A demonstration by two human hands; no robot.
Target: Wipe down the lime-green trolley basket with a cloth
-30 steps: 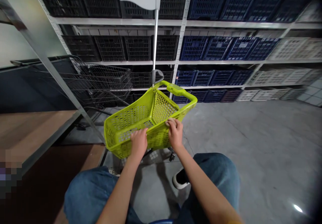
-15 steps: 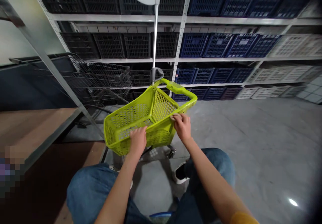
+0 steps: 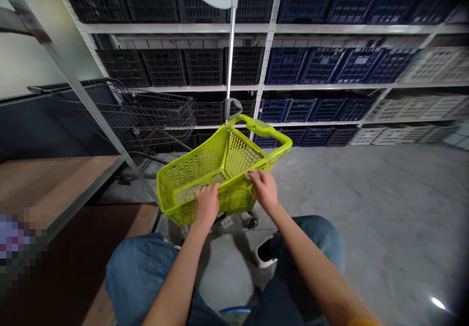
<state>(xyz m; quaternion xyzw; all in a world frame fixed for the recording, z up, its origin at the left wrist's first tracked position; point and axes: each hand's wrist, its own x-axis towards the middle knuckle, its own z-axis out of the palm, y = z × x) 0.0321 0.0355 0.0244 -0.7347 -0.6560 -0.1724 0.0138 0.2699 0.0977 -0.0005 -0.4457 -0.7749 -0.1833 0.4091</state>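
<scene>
In front of my knees stands a lime-green plastic shopping cart (image 3: 234, 196) with a pierced basket, a looped handle and wheels below. My left hand (image 3: 207, 204) is closed over the near rim at mid-length, fingers curled to the inside. Farther right, toward the handle end, my right hand (image 3: 264, 189) grips the same rim. Both palms hide short stretches of the edge. Nothing lies in the part of the basket that shows. A grey-handled metal pole (image 3: 230, 57) with a white panel rises at the cart's far side.
Behind the cart, white metal shelving (image 3: 261, 86) holds rows of black, blue and white crates. A dark wire shopping cart (image 3: 161, 113) stands at the left. Wooden shelves (image 3: 54, 174) with a slanting metal post (image 3: 91, 108) flank my left leg. Grey concrete floor (image 3: 366, 194) extends right.
The whole scene has shifted slightly right in view. My right hand has slid a little left along the rim, away from the handle. My left hand keeps its place on the rim.
</scene>
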